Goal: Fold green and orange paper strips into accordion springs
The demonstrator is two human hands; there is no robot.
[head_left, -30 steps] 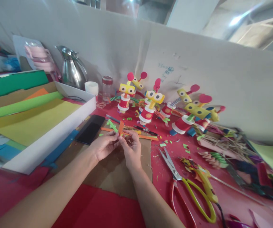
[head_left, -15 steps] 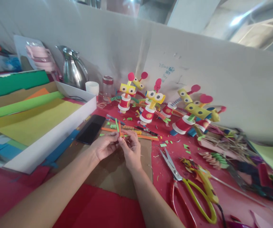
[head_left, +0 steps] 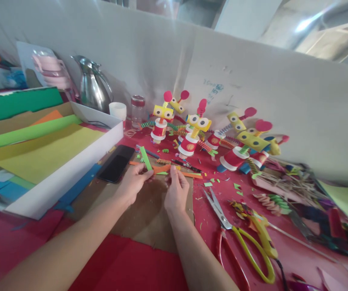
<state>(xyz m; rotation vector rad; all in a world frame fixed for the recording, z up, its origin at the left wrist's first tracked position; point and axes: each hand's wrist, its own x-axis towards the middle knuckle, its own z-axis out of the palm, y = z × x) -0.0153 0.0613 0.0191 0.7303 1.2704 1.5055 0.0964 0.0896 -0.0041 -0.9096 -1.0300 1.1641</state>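
Between my hands are two paper strips, one green (head_left: 145, 158) and one orange (head_left: 161, 169). My left hand (head_left: 134, 180) pinches them where they meet, with the green strip slanting up and away. The fingers of my right hand (head_left: 176, 188) are closed at the right end of the orange strip. Both hands are just above a piece of brown cardboard (head_left: 143, 222). Behind them lie coiled paper springs (head_left: 163, 161), a dark pen (head_left: 186, 165) and more flat strips (head_left: 193, 175). My fingers partly hide the fold at the left.
A black phone (head_left: 116, 163) lies left of the hands, beside a white box (head_left: 101, 157) of coloured paper. Several paper-cup figures (head_left: 189, 144) stand behind. At right are scissors (head_left: 222, 214) and a yellow glue gun (head_left: 264, 234). A steel jug (head_left: 92, 89) stands back left.
My hands have moved apart, the right one shifting right and slightly nearer. The orange strip, upright before, is now stretched sideways between them; the green strip still points up from my left hand.
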